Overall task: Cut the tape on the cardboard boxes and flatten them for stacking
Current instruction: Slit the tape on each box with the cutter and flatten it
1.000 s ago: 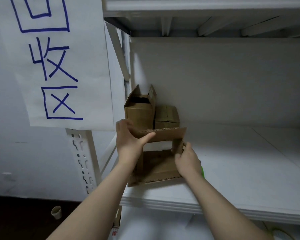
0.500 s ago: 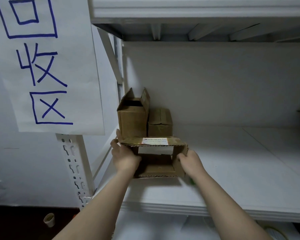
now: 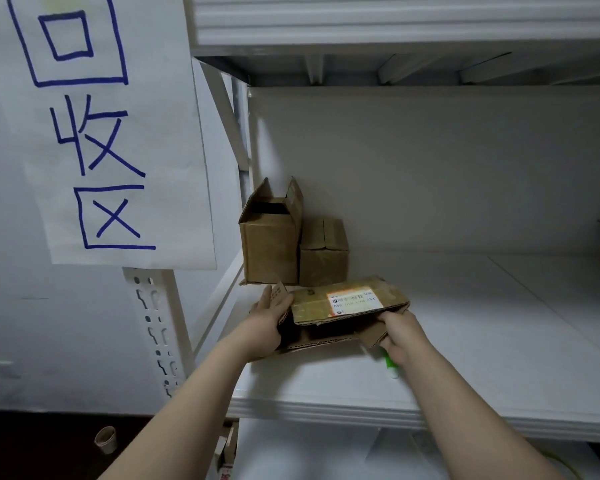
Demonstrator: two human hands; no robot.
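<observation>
Gripping the half-collapsed cardboard box (image 3: 343,306) at both ends: left hand (image 3: 269,322) clamps the left edge, right hand (image 3: 400,336) curls round the right flap. Box sits front-left on white shelf (image 3: 482,358), label (image 3: 355,301) up. Open box (image 3: 271,247) and closed box (image 3: 323,254) stand behind, side by side.
</observation>
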